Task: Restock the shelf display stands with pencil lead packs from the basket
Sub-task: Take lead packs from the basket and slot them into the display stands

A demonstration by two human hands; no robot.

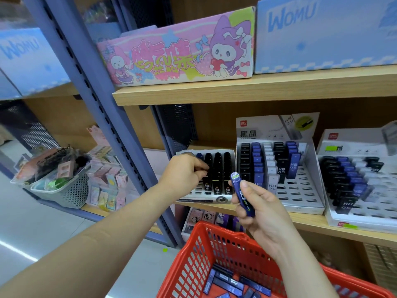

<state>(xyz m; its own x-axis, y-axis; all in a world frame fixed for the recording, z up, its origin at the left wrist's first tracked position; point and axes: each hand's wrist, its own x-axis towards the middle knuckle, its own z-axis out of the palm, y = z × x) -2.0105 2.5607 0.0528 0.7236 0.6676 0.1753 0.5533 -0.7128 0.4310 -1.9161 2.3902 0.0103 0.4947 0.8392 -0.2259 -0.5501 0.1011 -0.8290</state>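
Pretty plain here: left hand (182,171) and right hand (258,208) both bare. Forearms (107,233) bare too, right out to the frame edge.

The wooden shelf (311,224) in front of me carries three white display stands side by side, the low left stand (199,195), middle stand (300,196) and right stand (365,214), while the upper shelf (236,91) bears a pink cartoon box (178,59) beside a blue box (322,35).

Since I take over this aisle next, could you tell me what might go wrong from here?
The left hand reaches among close-set black packs in the left display stand and could knock neighbours loose. The blue lead pack pinched in the right hand might get slotted among the black ones; blue rows stand in the middle display stand.
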